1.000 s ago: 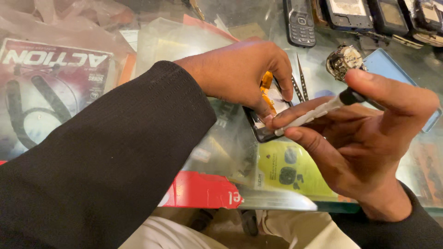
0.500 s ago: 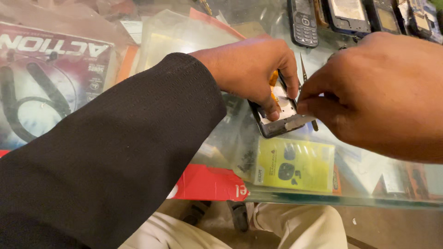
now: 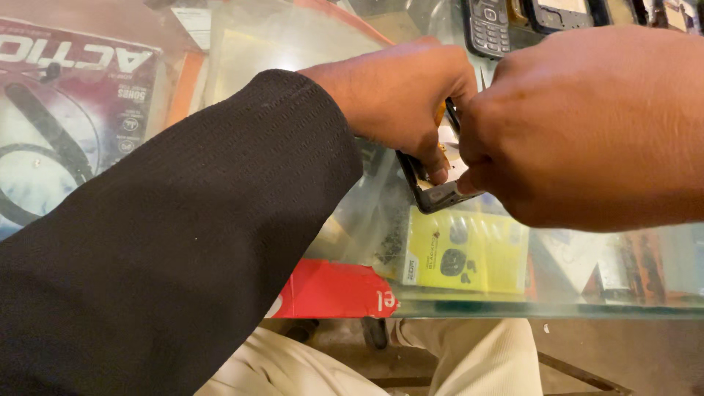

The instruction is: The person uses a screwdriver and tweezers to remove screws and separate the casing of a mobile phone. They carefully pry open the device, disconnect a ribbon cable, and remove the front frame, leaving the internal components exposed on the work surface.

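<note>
Head view, near to far: one black sleeve (image 3: 169, 242) filling the lower left, two pale trouser legs (image 3: 440, 359) below the edge of one glass counter (image 3: 557, 304). Under the glass, one red pack (image 3: 334, 290), one yellow pack (image 3: 466, 249), one headphone box (image 3: 70, 110) at far left. Mid-counter, two hands on one opened black phone (image 3: 433, 194): left hand (image 3: 400, 95) pinching its left edge with curled fingers, right hand (image 3: 587, 125) closed tight against its right side, contents of that fist impossible to tell; beyond, one keypad phone (image 3: 490, 26) beside dark handsets at the far edge, too cropped to count.
</note>
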The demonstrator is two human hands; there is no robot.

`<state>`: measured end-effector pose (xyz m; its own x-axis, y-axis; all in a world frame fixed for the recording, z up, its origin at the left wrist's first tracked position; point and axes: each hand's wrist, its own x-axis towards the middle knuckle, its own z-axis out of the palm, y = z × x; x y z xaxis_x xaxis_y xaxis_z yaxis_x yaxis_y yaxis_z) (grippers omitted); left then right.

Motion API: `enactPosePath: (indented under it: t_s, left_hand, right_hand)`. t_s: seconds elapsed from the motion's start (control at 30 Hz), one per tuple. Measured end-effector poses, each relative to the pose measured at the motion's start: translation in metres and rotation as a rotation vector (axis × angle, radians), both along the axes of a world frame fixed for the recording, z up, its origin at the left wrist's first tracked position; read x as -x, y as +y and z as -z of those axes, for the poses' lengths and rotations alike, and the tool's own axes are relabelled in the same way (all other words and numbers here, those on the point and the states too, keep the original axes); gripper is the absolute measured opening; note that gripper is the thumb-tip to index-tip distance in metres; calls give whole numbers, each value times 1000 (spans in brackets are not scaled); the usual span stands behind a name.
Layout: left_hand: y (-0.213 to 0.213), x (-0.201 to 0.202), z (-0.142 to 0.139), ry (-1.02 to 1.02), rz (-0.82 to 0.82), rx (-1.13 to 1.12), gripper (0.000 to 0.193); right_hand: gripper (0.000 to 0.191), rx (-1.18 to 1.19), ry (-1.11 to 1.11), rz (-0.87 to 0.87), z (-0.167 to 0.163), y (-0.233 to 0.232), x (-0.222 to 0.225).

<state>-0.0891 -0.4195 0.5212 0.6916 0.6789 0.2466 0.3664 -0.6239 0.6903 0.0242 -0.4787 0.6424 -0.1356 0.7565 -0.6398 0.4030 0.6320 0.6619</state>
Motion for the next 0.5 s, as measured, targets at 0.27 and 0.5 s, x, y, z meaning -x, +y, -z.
enactPosePath:
  t_s: [0.27, 0.5]
  left_hand:
    - [2, -2, 1, 6, -22, 15, 53]
    - [3, -3, 2, -27, 19, -53, 44]
  right_hand:
    - [13, 233, 365, -836, 5, -12, -40]
    - [25, 134, 248, -595, -1, -19, -25]
